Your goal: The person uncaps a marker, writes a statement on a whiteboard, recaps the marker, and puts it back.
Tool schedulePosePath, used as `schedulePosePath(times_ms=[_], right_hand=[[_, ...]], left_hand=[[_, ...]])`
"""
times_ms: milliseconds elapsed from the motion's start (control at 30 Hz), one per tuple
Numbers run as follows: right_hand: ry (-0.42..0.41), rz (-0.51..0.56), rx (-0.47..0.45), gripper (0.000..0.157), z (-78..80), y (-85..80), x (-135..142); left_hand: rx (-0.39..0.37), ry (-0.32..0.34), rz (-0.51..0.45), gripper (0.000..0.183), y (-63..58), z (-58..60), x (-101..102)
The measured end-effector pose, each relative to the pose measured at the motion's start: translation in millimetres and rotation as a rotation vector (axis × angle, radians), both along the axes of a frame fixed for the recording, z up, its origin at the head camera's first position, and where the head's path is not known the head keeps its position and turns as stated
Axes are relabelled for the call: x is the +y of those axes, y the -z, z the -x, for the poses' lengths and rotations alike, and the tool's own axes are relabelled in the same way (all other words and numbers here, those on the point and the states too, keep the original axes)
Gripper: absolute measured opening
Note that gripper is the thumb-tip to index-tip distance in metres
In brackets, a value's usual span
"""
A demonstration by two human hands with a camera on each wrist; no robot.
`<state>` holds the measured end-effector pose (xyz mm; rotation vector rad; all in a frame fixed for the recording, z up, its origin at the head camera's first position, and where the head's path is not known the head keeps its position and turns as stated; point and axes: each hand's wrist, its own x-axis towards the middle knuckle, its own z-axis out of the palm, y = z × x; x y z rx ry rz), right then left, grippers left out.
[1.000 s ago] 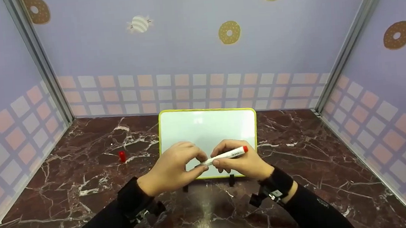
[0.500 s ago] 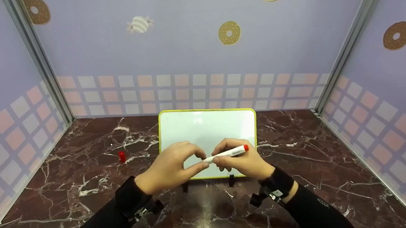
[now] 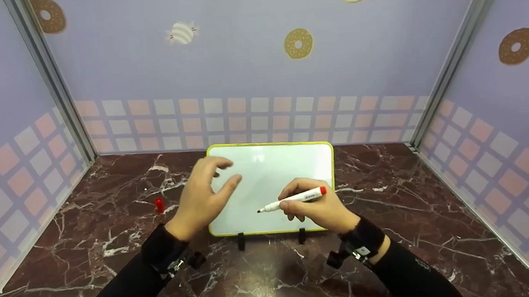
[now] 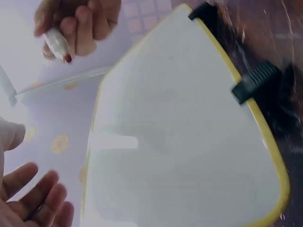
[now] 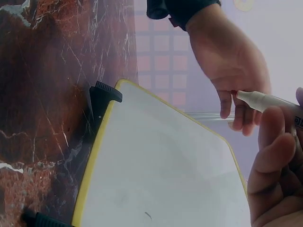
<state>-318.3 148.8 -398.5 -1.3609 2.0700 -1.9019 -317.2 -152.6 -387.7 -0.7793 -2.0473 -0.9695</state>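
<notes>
My right hand (image 3: 314,206) pinches a white marker (image 3: 297,199) with a red end between thumb and fingers. Its bare tip points left, held in front of the whiteboard (image 3: 266,167), which has a yellow frame. In the right wrist view, the tip of the marker (image 5: 260,100) overlaps the fingers of my left hand (image 5: 234,66). That left hand (image 3: 200,198) holds nothing, thumb and fingers spread apart before the board's left side. A red marker cap (image 3: 159,205) lies on the table, left of the board.
The whiteboard stands propped on two black clip feet (image 3: 241,241) on the dark red marbled table (image 3: 275,280). Purple patterned walls (image 3: 239,65) enclose the back and sides. A small dark mark (image 5: 148,215) shows on the board.
The left hand has let go of the marker's tip end and moved left and up, its fingers spreading. The tip now shows. The right hand and marker have barely moved.
</notes>
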Motion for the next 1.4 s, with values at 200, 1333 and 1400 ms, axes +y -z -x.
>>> schedulePosePath(times_ms=[200,1333,1400], right_hand=[[0.008,-0.003,-0.004,0.008,0.3,0.6,0],[0.040,-0.025,-0.042,0.010,0.6,1.6,-2],[0.040,-0.027,-0.041,0.009,1.1,2.1,-2]], left_hand=[[-0.125,-0.103,-0.209,0.039,5.2,14.2,-13],[-1.142,0.553,-0.861,0.074,66.3,32.0,-15],[-1.146,0.555,-0.854,0.076,67.6,31.2,-14]])
